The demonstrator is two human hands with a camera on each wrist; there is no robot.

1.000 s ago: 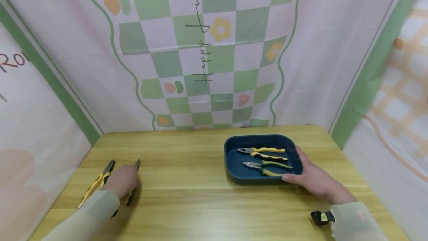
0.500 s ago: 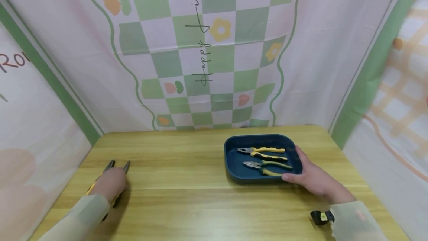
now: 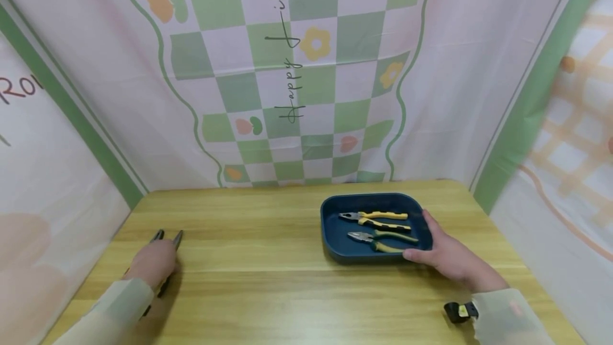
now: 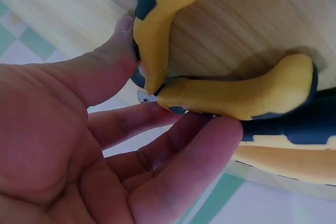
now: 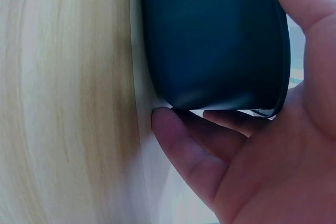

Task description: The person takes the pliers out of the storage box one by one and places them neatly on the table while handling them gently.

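Observation:
My left hand point(image 3: 154, 262) is at the left of the table, thumb on one side and fingers on the other of a pair of pliers point(image 4: 220, 97) with spread yellow-and-black handles. The metal nose of these pliers shows past the hand in the head view. A second yellow-and-black pair of pliers point(image 4: 294, 161) lies right beside them, mostly covered by the hand from above. My right hand point(image 3: 450, 257) holds the right end of a dark blue tray point(image 3: 354, 258), thumb at the front corner and fingers round the end wall. Inside lie yellow-and-black pliers point(image 3: 386, 214) and green-and-yellow pliers point(image 3: 362, 236).
A wooden table point(image 3: 249, 249) carries everything. Printed cloth point(image 3: 306, 84) hangs behind it and along both sides. Near the right sleeve is a small black device point(image 3: 460, 311) at the wrist.
My left hand has shifted left with the pliers, bringing them close against the second pair. My right hand and the tray have stayed in place.

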